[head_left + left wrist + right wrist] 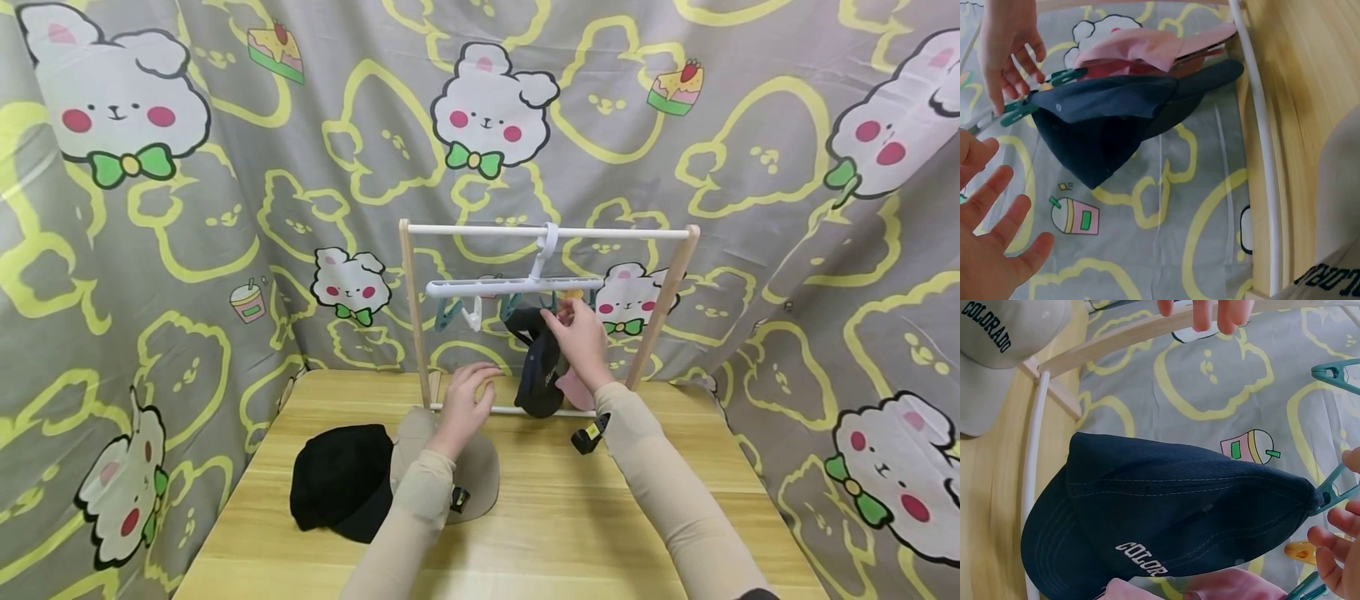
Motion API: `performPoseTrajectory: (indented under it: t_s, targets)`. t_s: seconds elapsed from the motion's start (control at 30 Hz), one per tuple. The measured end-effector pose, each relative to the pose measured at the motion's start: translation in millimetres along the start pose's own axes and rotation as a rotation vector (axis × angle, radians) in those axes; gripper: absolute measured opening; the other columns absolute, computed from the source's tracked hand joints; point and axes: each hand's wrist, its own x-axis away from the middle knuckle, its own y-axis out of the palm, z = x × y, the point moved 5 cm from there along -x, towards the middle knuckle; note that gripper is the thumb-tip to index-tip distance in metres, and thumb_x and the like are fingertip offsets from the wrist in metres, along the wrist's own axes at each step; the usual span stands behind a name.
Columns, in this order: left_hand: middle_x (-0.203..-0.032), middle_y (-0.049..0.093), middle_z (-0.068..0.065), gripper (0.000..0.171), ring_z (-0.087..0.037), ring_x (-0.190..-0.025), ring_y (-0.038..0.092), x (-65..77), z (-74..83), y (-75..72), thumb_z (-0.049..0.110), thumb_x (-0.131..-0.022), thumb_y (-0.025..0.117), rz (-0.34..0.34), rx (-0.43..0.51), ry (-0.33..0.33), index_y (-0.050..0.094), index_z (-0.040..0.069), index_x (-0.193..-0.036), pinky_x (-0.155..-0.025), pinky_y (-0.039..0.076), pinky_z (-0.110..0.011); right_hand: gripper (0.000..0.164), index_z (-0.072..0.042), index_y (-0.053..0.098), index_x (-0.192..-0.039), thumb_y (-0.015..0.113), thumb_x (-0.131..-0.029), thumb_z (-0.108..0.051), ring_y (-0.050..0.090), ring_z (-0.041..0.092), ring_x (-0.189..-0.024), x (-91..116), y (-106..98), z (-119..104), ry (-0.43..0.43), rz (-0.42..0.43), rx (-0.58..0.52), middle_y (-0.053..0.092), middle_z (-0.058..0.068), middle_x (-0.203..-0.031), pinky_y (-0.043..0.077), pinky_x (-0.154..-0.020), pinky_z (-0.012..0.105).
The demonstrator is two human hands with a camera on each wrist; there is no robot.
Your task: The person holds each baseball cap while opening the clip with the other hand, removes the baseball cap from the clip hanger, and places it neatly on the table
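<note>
A navy cap (536, 379) with white lettering hangs by its back edge from a green clip (1330, 495) on a white hanger (495, 288). My right hand (583, 340) is at that clip, thumb and fingertips on either side of its handles. Beside the navy cap hangs a pink cap (576, 392), held by another green clip (1307, 589). My left hand (467, 404) is held up left of the navy cap, fingers spread and holding nothing, as the left wrist view shows.
The hanger hooks over the white rail of a wooden-sided rack (412, 308). Several unused clips hang on its left part. On the wooden table (540, 533) lie a black cap (341, 475) and a beige cap (480, 475), partly hidden by my left arm. Patterned curtains (375, 167) surround the table.
</note>
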Motion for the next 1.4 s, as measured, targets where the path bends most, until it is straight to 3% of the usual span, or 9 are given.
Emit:
performPoseTrajectory:
  t_s: [0.23, 0.7, 0.93, 1.13, 1.4]
  targets:
    - [-0.116, 0.069, -0.011, 0.024, -0.027, -0.112, 0.061, -5.3, 0.2, 12.2, 0.003, -0.088, 0.063, -0.056, -0.022, 0.004, 0.072, 0.011, -0.109, -0.104, 0.046, -0.045, 0.05, -0.009, 0.065, -0.115, 0.065, -0.088, -0.051, 0.065, 0.022, -0.086, -3.8, 1.4, 1.7, -0.008, 0.005, 0.009, 0.069, 0.005, -0.097, 0.052, -0.072, 0.04]
    - [-0.118, 0.069, -0.004, 0.023, -0.023, -0.108, 0.063, -11.6, 13.5, 39.5, 0.006, -0.089, 0.062, -0.15, -0.168, 0.216, 0.073, 0.014, -0.107, -0.096, 0.05, -0.035, 0.05, -0.006, 0.063, -0.117, 0.064, -0.09, -0.048, 0.066, 0.026, -0.091, -4.7, 0.2, -0.6, -0.04, -0.044, -0.003, 0.066, 0.009, -0.102, 0.054, -0.076, 0.043]
    - [-0.122, 0.069, -0.003, 0.025, -0.026, -0.115, 0.062, -11.4, 19.7, 49.7, 0.005, -0.089, 0.062, -0.233, -0.208, 0.276, 0.073, 0.015, -0.11, -0.104, 0.047, -0.036, 0.05, -0.006, 0.062, -0.119, 0.064, -0.091, -0.048, 0.066, 0.027, -0.092, -4.2, 0.4, -0.1, -0.05, -0.055, 0.0, 0.065, 0.01, -0.103, 0.055, -0.076, 0.044]
    - [-0.126, 0.067, 0.001, 0.026, -0.025, -0.123, 0.059, -13.3, 20.5, 57.0, 0.008, -0.089, 0.064, -0.289, -0.262, 0.273, 0.073, 0.019, -0.112, -0.11, 0.043, -0.036, 0.051, -0.006, 0.061, -0.12, 0.064, -0.09, -0.048, 0.067, 0.027, -0.093, -4.6, 0.9, -0.3, -0.043, -0.065, -0.001, 0.066, 0.01, -0.104, 0.056, -0.077, 0.044]
    - [-0.132, 0.064, 0.005, 0.024, -0.028, -0.128, 0.055, -16.8, 16.6, 68.9, 0.016, -0.092, 0.063, -0.377, -0.364, 0.236, 0.073, 0.023, -0.113, -0.108, 0.045, -0.043, 0.05, -0.009, 0.062, -0.12, 0.065, -0.089, -0.049, 0.068, 0.025, -0.092, -5.8, 3.5, 0.8, -0.062, -0.056, 0.049, 0.068, 0.008, -0.103, 0.054, -0.075, 0.042]
